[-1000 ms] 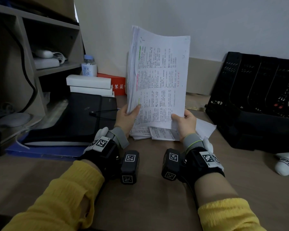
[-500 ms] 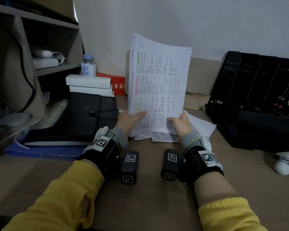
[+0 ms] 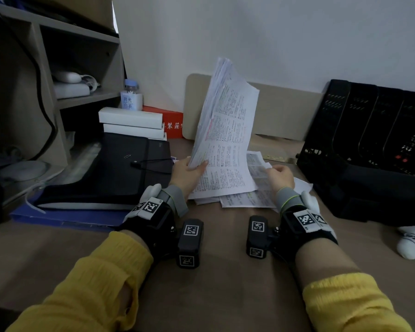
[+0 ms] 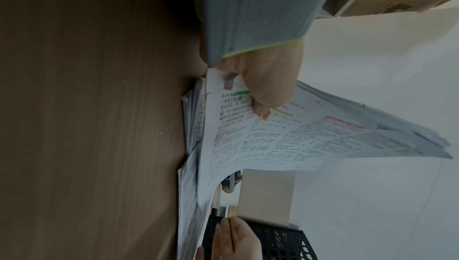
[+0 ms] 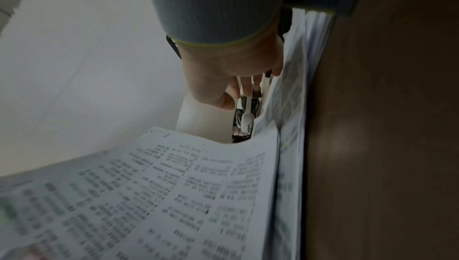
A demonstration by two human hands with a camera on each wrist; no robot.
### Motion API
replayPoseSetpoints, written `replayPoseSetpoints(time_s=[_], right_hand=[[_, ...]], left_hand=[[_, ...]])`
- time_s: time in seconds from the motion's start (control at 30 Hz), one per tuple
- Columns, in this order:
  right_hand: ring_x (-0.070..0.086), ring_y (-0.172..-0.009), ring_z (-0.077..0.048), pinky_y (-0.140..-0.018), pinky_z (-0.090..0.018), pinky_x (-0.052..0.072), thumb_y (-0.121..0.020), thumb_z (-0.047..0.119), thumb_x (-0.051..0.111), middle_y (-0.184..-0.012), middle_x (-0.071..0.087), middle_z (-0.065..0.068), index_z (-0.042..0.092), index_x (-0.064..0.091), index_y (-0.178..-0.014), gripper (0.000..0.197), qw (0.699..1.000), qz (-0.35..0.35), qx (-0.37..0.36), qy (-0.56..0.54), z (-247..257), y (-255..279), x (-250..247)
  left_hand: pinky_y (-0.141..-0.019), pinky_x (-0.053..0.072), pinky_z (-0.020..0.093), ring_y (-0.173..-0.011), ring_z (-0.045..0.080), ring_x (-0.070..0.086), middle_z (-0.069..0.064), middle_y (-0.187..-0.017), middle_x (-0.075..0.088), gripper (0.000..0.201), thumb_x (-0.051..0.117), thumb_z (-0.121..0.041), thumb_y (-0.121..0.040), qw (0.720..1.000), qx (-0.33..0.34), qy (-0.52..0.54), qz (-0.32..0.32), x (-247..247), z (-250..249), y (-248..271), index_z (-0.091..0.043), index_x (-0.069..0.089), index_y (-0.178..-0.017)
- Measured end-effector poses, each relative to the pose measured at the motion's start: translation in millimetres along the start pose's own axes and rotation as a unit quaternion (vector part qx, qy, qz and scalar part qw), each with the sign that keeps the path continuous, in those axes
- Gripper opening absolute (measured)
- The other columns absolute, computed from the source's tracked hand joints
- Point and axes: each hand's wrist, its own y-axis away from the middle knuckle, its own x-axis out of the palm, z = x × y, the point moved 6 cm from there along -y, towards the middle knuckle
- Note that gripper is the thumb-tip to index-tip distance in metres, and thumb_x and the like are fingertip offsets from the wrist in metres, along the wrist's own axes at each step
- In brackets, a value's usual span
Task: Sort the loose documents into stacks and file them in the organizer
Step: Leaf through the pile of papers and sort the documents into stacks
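Observation:
My left hand [image 3: 189,171] grips a thick stack of printed pages [image 3: 225,130] by its lower left edge and holds it upright, leaning right, with its bottom on the table. The left wrist view shows my thumb pressed on the stack's [image 4: 298,136] front page. My right hand [image 3: 279,174] is off the stack, low over the loose sheets [image 3: 247,200] lying on the table. Its fingers are nearly straight at the raised edge of one sheet, and I see nothing pinched between them. The black mesh organizer [image 3: 369,144] stands at the right, its slots facing me.
A black zip folder [image 3: 110,168] lies at the left on a blue folder [image 3: 65,216]. Behind it are two white boxes [image 3: 132,121], a small bottle [image 3: 131,97] and a red box [image 3: 170,121]. A shelf unit [image 3: 82,97] fills the far left. A socked foot [image 3: 412,240] rests by the organizer.
My right hand has let go of the stack and dropped to the loose sheets at the right. The stack has swung more edge-on and leans, held by my left hand alone.

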Motion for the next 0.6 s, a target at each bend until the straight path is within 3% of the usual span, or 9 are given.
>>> replayPoseSetpoints(time_s=[0.1,0.17,0.3,0.53,0.6], right_hand=[[0.032,-0.132,-0.038,-0.104,-0.04,0.033,-0.092,0.029,0.05,-0.142,0.038,-0.022,0.01,0.047,-0.134,0.046,0.987,0.016,0.034,0.158,-5,-10,-12],[0.036,-0.132,-0.038,-0.103,-0.038,0.034,-0.092,0.035,0.05,-0.143,0.041,-0.021,0.004,0.043,-0.137,0.055,0.973,0.025,0.049,0.224,-9,-13,-17],[0.051,-0.119,-0.039,-0.091,-0.036,0.043,-0.09,0.045,0.05,-0.133,0.052,-0.022,0.003,0.044,-0.137,0.063,0.959,0.025,0.054,0.277,-15,-11,-22],[0.05,-0.12,-0.037,-0.092,-0.036,0.039,-0.094,0.049,0.041,-0.135,0.051,-0.02,0.005,0.05,-0.131,0.059,0.932,0.019,0.06,0.358,-17,-12,-24],[0.048,-0.121,-0.038,-0.099,-0.039,0.039,-0.089,0.053,0.038,-0.136,0.049,-0.02,0.009,0.052,-0.13,0.061,0.923,0.016,0.062,0.379,-19,-12,-25]], left_hand=[[-0.088,0.056,0.041,-0.095,0.024,0.067,0.0,-0.094,0.067,0.031,0.065,-0.021,-0.091,1.0,-0.007,-0.002,0.002,0,0,0,-0.009,0.062,-0.119],[-0.087,0.056,0.039,-0.093,0.023,0.067,0.002,-0.096,0.067,0.033,0.065,-0.021,-0.091,1.0,-0.008,-0.004,0.002,0,1,1,-0.008,0.062,-0.121],[-0.084,0.055,0.033,-0.087,0.018,0.065,0.001,-0.095,0.066,0.035,0.064,-0.019,-0.092,1.0,-0.014,-0.001,-0.002,0,1,0,-0.007,0.061,-0.124],[-0.09,0.055,0.039,-0.094,0.022,0.065,0.003,-0.099,0.066,0.034,0.064,-0.019,-0.091,1.0,-0.018,-0.003,-0.009,-1,1,1,-0.007,0.061,-0.124],[-0.09,0.055,0.039,-0.094,0.022,0.065,0.003,-0.1,0.066,0.035,0.064,-0.019,-0.091,1.0,-0.021,-0.002,-0.011,-1,1,2,-0.007,0.061,-0.124]])
